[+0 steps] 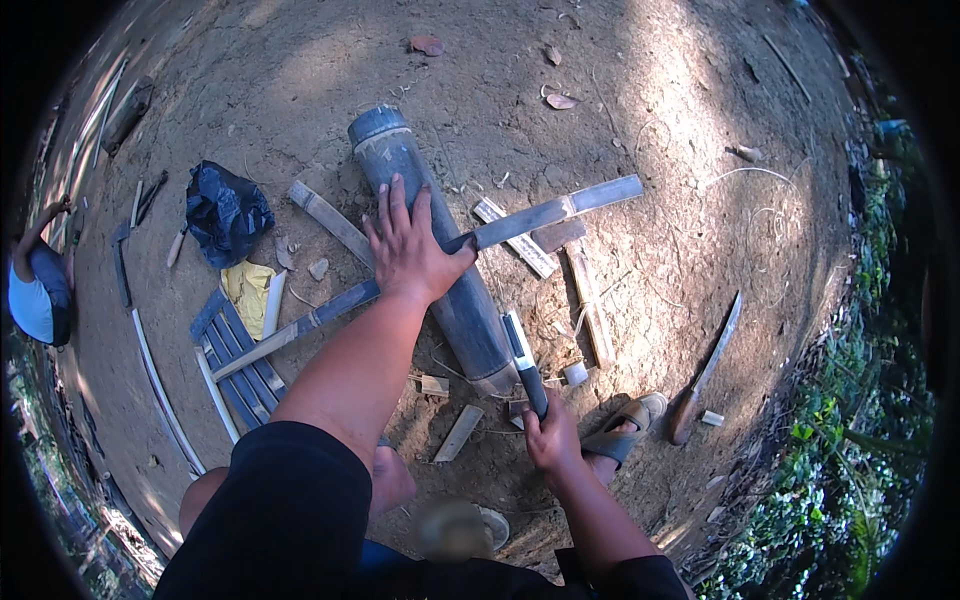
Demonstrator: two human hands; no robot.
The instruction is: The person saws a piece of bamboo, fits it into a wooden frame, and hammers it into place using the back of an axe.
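Note:
A thick dark grey cylinder (pixel 465 310), like a bamboo trunk section, lies slanting on the dirt. Across it runs a long split bamboo strip (pixel 540 215), partly hidden under my left hand (pixel 412 250). That hand presses flat on strip and cylinder, fingers spread and thumb stretched along the strip. My right hand (pixel 552 435) is wrapped round the black handle of a tool with a shiny, narrow metal upper part (pixel 518 340); its exact kind is unclear. The tool's metal part is beside the cylinder's near end. Another bamboo strip (pixel 330 222) emerges beyond my left forearm.
At right lies a knife with a wooden handle (pixel 685 415). Short wood pieces (pixel 590 305) lie between it and the cylinder. A slatted bamboo frame (pixel 240 355), a yellow wrapper (pixel 245 290) and a black plastic bag (pixel 225 210) lie left. A person (pixel 42 285) is at the far left.

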